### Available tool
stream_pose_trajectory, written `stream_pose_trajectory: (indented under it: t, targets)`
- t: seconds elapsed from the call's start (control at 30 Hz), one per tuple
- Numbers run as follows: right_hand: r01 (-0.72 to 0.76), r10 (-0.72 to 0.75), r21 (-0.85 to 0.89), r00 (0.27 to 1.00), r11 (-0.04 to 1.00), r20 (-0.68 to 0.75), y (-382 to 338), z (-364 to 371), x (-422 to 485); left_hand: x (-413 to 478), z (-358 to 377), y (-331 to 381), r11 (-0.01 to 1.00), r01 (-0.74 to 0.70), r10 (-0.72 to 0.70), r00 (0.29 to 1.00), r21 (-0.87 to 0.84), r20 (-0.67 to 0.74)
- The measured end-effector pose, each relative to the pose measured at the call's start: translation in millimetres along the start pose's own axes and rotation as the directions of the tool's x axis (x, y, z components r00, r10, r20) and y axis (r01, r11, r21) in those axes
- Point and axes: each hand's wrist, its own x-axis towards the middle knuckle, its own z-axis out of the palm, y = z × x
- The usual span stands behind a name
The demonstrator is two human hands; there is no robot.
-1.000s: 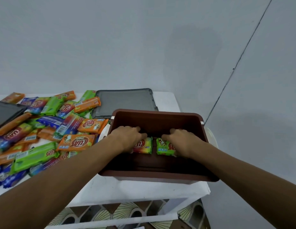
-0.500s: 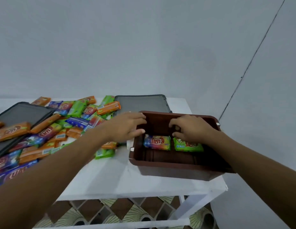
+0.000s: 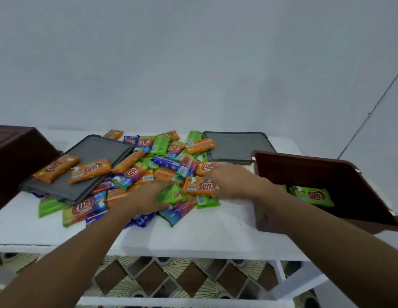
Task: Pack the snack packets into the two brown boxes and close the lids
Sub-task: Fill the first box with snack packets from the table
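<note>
Head view, looking down over a white desk (image 3: 204, 238).

- Heap of snack packets (image 3: 149, 165) spread across the middle of the desk: orange, green, blue and mixed wrappers, overlapping.
- Both arms reach into the near edge of the heap.
- Left hand (image 3: 147, 198): palm down, fingers laid over a green packet (image 3: 171, 194), thumb along its near edge. The fingers and thumb bracket the packet and grip it.
- Right hand (image 3: 233, 181): fingers (image 3: 216, 185) lie against the right end of an orange packet (image 3: 199, 185), just beside the green one. Blur here; cannot tell whether they grip it or only touch it.
- Right brown box (image 3: 327, 176): at the right end of the desk, lid off, near the right forearm. A boxed packet (image 3: 313, 195), green, lies flat on its floor; the forearm hides the rest of the inside.
- Left brown box (image 3: 13, 156): at the far left, cut off by the frame edge; inside not visible.
- Grey lid (image 3: 98, 150) lies between the left box and the heap, over some packets, with two orange packets (image 3: 90, 170) on top.
- Second grey lid (image 3: 236, 145) lies flat at the back, just behind the right box.
- Patterned floor tiles (image 3: 171, 278) show below the desk.
</note>
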Motion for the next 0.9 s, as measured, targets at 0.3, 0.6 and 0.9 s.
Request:
stream_pose_trajectory:
  t: [0.3,0.6,0.9]
  targets:
    - [-0.267,0.258,0.099,0.962,0.959,0.093,-22.6,36.7,40.6,-17.2,-26.0,-10.3,0.98,-0.077,0.069,0.996,-0.184,-0.051]
    - [-0.202,0.136,0.289,0.963,0.936,0.232,5.9,-40.6,19.5,1.3,-57.5,5.7,0.747,0.047,-0.05,0.999,-0.663,0.014]
    - [-0.329,0.289,0.604,0.943,0.726,0.166,106.4,-63.8,-71.2,68.9,-102.0,121.3,0.842,-0.161,0.206,0.978,-0.515,0.032]
